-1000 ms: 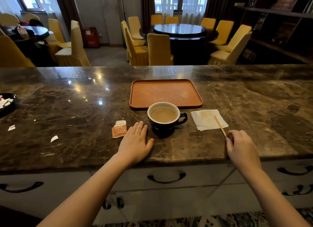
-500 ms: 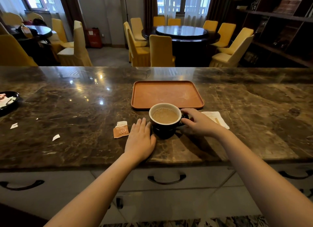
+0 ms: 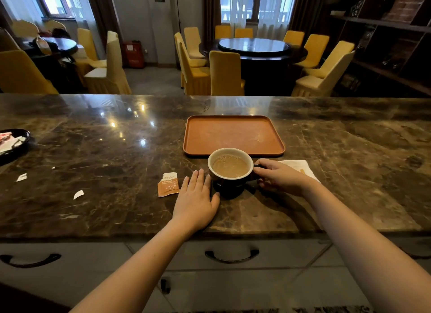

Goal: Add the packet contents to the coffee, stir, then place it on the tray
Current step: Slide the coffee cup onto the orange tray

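- While the right hand [image 3: 278, 176] closes its grip on the handle of the dark, round ceramic cup with a pale inner wall [image 3: 229, 170], that cup sits at centre frame on the brown marble bench [image 3: 93, 149], filled with milky tan coffee.
- Directly above the cup in the frame lies the flat orange-brown rectangular tray with rounded corners [image 3: 233, 134]; its near rim is just beside the cup's far rim, and nothing rests on it.
- From the grip the tray lies up and slightly left in the frame, so I judge the coming move to be a short lift and carry straight away from the body, with the handle pointing right.
- The tray's long axis runs left to right across the frame, leaving broad room for the cup.
- The left hand [image 3: 196, 200] lies flat on the bench, fingers together and holding nothing, its fingertips just left of the cup's base; it is as near the cup as the right, but only the right has the handle.
- A torn orange-and-white paper packet [image 3: 168, 184] lies left of the left hand, and appears emptied.
- A white paper napkin [image 3: 303, 169] shows behind the right hand; a stirrer cannot be made out clearly.
- By my judgement adding and stirring are done, and placing remains; the full cup could slop if tilted.
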